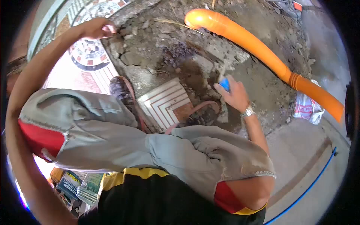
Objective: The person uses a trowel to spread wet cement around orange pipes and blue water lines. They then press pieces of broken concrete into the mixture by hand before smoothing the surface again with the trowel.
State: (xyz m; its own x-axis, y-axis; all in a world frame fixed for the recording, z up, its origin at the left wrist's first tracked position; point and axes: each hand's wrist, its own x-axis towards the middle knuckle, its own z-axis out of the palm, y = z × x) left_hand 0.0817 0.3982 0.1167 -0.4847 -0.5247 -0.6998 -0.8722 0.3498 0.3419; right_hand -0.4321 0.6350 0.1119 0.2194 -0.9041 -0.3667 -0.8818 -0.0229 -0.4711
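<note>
My right hand [235, 93], with a metal watch on the wrist, is closed around a blue handle [224, 84] just above the broken ground. The far end of this tool is hard to make out against the wet earth. Far to the left, my left hand [99, 28] is at the border between patterned tiles [88, 52] and loose soil [131, 35]. Its fingers are curled, and whatever is in them is hidden. Between my feet lies a loose striped tile [165, 104], touching the dirt.
A thick orange corrugated pipe [247, 37] curves across the upper right. Beyond it sits a printed plastic sack [307, 107]. A blue hose [307, 189] runs over the concrete at lower right. Packaged goods [71, 183] stand at lower left.
</note>
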